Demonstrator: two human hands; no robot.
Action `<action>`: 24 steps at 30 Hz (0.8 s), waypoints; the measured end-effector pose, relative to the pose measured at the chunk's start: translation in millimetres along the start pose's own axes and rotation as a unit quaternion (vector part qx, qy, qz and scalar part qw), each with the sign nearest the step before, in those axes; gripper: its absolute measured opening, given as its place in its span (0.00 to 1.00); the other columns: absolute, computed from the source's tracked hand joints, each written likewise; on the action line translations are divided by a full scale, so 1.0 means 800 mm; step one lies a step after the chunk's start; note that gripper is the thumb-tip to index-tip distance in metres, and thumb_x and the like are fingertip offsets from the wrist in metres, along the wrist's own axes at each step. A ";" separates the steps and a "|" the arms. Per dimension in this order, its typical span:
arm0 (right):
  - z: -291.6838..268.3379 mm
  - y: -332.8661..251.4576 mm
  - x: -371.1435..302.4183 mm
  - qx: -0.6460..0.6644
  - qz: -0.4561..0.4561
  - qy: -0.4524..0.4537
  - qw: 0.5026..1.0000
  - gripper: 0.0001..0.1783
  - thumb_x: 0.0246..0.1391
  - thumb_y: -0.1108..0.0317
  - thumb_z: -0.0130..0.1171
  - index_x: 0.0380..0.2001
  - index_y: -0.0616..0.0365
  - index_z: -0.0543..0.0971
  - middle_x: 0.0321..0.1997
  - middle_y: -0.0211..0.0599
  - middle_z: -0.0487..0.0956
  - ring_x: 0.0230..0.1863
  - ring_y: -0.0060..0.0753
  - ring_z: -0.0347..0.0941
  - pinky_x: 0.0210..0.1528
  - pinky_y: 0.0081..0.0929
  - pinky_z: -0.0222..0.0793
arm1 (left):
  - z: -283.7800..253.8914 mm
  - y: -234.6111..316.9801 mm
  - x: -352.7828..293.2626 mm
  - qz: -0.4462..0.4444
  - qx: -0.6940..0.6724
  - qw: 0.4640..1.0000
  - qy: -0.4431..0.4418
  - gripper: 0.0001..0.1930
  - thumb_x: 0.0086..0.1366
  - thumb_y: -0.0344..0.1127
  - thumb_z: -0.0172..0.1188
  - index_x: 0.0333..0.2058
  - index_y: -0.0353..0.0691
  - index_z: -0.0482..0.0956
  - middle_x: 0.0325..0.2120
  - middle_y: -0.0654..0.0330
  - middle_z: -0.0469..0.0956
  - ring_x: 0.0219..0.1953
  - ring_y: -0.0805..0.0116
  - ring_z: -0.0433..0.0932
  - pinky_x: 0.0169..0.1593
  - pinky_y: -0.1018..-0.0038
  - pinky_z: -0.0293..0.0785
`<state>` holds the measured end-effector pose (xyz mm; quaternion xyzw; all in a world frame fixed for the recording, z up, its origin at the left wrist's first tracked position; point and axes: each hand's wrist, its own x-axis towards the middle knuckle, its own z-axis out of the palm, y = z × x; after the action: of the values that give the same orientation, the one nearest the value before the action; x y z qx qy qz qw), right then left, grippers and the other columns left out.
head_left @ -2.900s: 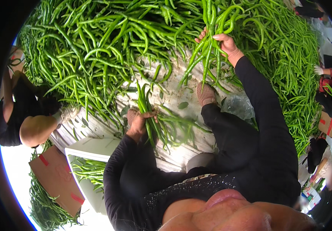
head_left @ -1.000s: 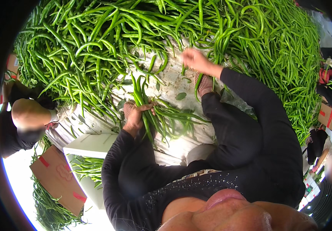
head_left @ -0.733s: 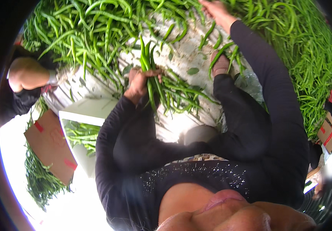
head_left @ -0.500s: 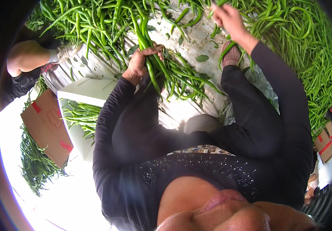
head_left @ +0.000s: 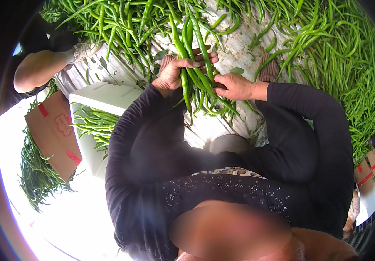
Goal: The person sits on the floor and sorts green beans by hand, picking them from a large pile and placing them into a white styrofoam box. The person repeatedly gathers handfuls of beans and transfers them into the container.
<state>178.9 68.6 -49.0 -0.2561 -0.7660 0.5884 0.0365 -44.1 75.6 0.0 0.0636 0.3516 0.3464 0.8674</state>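
Note:
Several long green chili peppers (head_left: 188, 41) lie across my left hand (head_left: 179, 71), its thumb over them and its fingers behind. My right hand (head_left: 236, 87) is closed beside the bunch, its thumb and fingertips pinching at the lower part of a pepper. What sits between those fingertips is partly hidden. Under both hands, more green chili peppers (head_left: 228, 109) lie in a small heap on the pale ground sheet (head_left: 235, 48), between my bent legs.
A large heap of chili peppers (head_left: 344, 56) spreads along the right, another heap (head_left: 117, 21) at the far left. A white foam box (head_left: 104, 96) with peppers stands left, beside a brown cardboard flap (head_left: 52, 130). Another person's bent leg (head_left: 43, 69) is at the far left.
My right hand has come down and left from the far heap to the bunch. My left hand has shifted slightly right with its peppers, its fingers now more extended.

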 end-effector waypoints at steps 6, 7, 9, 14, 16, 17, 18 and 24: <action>0.009 0.003 0.019 -0.018 -0.002 -0.083 0.996 0.11 0.49 0.63 0.54 0.32 0.58 0.69 0.25 0.50 0.75 0.31 0.56 0.73 0.34 0.47 0.66 | -0.026 -0.011 -0.008 0.022 -0.042 0.999 0.002 0.33 0.51 0.22 0.51 0.59 0.29 0.59 0.39 0.52 0.74 0.44 0.51 0.75 0.53 0.60 0.72; 0.012 0.005 0.022 -0.008 -0.015 -0.095 0.995 0.11 0.49 0.64 0.53 0.33 0.57 0.69 0.25 0.50 0.75 0.31 0.56 0.73 0.34 0.46 0.67 | -0.033 -0.014 -0.008 0.011 -0.059 0.998 0.002 0.32 0.51 0.22 0.50 0.59 0.28 0.59 0.38 0.52 0.74 0.43 0.51 0.76 0.53 0.61 0.72; 0.013 0.016 0.031 -0.005 -0.030 -0.102 0.994 0.11 0.50 0.62 0.54 0.33 0.57 0.71 0.25 0.50 0.75 0.30 0.54 0.74 0.35 0.43 0.68 | -0.046 -0.008 -0.003 -0.009 -0.039 0.999 0.009 0.32 0.52 0.22 0.50 0.59 0.28 0.59 0.40 0.52 0.74 0.44 0.52 0.76 0.53 0.62 0.73; -0.023 0.011 0.038 0.095 -0.035 -0.093 0.991 0.16 0.59 0.57 0.50 0.30 0.60 0.70 0.22 0.39 0.72 0.24 0.32 0.68 0.30 0.33 0.63 | -0.072 0.006 -0.016 0.028 -0.020 0.992 0.124 0.24 0.55 0.23 0.52 0.53 0.26 0.65 0.44 0.47 0.75 0.44 0.59 0.78 0.54 0.66 0.73; -0.042 0.002 0.030 0.180 -0.006 -0.057 0.982 0.14 0.63 0.60 0.46 0.28 0.60 0.66 0.23 0.27 0.62 0.27 0.22 0.57 0.31 0.25 0.58 | -0.079 0.014 -0.031 0.042 -0.034 0.986 0.159 0.16 0.54 0.21 0.51 0.43 0.25 0.71 0.36 0.48 0.78 0.37 0.61 0.79 0.46 0.69 0.77; -0.051 -0.003 0.025 0.184 0.000 -0.041 0.982 0.14 0.63 0.62 0.44 0.27 0.59 0.67 0.23 0.27 0.63 0.25 0.22 0.56 0.30 0.24 0.57 | -0.095 0.017 -0.041 0.043 -0.031 0.989 0.136 0.13 0.54 0.21 0.51 0.40 0.25 0.74 0.34 0.49 0.79 0.34 0.63 0.79 0.43 0.70 0.78; -0.062 -0.008 0.017 0.173 0.007 -0.062 0.983 0.14 0.63 0.62 0.43 0.26 0.59 0.67 0.22 0.26 0.64 0.25 0.22 0.57 0.30 0.24 0.57 | -0.091 0.013 -0.040 0.094 0.011 0.977 0.189 0.09 0.53 0.21 0.52 0.33 0.26 0.76 0.33 0.49 0.79 0.29 0.64 0.79 0.39 0.72 0.78; -0.103 -0.065 0.035 0.253 -0.052 -0.178 0.950 0.19 0.63 0.55 0.45 0.26 0.58 0.71 0.22 0.28 0.70 0.25 0.21 0.65 0.31 0.22 0.65 | -0.053 0.020 -0.060 0.120 0.264 0.951 0.103 0.09 0.49 0.22 0.56 0.32 0.30 0.75 0.40 0.54 0.79 0.36 0.68 0.77 0.43 0.75 0.74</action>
<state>166.2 144.2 16.9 -0.0895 -0.5985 0.7961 -0.0063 -105.4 51.2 1.1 0.2964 0.5075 0.3475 0.7306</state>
